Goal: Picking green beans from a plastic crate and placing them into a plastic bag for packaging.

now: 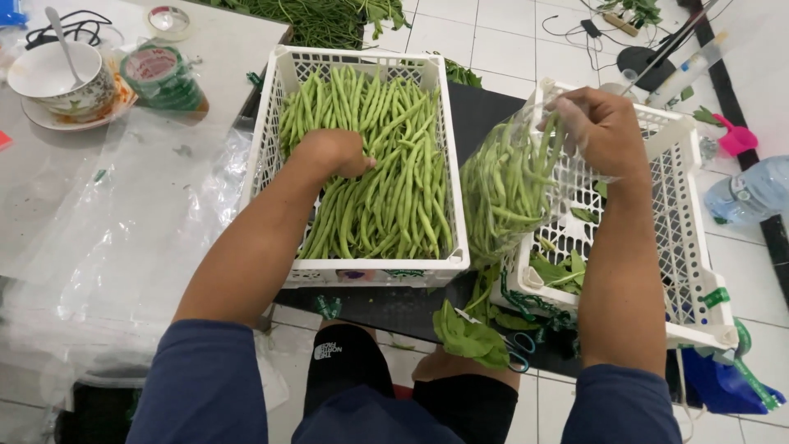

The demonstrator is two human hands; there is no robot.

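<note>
This looks like a small vegetable-packing workspace set up in a tiled room. 2 white plastic crates [271,123] stand side by side, 1 heaped with green beans [394,164], and more leafy stalks [329,16] lie piled beyond. Clear plastic bags [123,230] spread across the tabletop [230,33], beside rolls of tape [160,78]. Cables [575,25] trail over the white floor tiles [501,41].

The left hand [335,154] digs into long green beans [394,173] filling a white plastic lattice crate [271,123]; the right hand [604,130] holds a clear plastic bag of beans [505,193] upright.
</note>
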